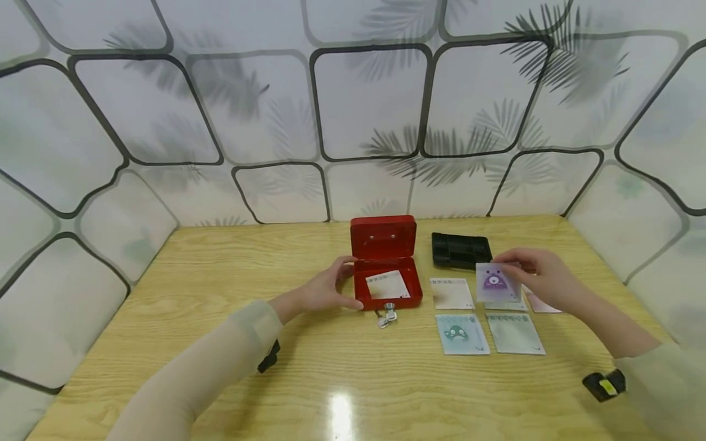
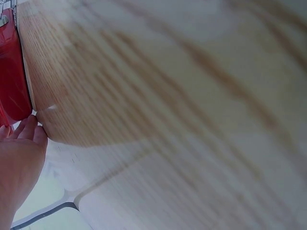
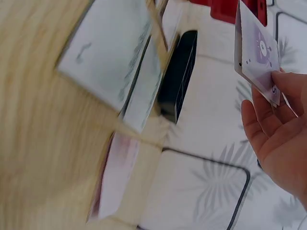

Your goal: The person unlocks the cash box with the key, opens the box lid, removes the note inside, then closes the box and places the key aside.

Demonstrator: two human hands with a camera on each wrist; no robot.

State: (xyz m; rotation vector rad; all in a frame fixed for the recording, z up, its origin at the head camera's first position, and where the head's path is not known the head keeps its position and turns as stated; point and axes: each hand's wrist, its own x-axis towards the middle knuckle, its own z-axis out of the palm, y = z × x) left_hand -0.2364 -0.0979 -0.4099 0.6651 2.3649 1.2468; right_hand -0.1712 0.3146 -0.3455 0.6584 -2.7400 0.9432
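Note:
A red cash box [image 1: 383,236] stands with its lid raised at the middle of the table. A white notepad [image 1: 388,285] lies inside it. My left hand [image 1: 330,286] holds the box's left side, thumb by the front corner and fingers further back; the left wrist view shows the fingertips against the red wall. My right hand [image 1: 546,278] pinches a small notepad with a purple monster [image 1: 494,283] between thumb and fingers, above the other pads. In the right wrist view that notepad [image 3: 258,50] is tilted and off the table.
A small padlock [image 1: 390,312] with keys hangs at the box's front. Right of the box lie a white pad [image 1: 452,294], a teal monster pad [image 1: 462,335], a pale green pad [image 1: 515,334] and a pink pad [image 1: 543,302]. A black tray [image 1: 461,250] lies behind them.

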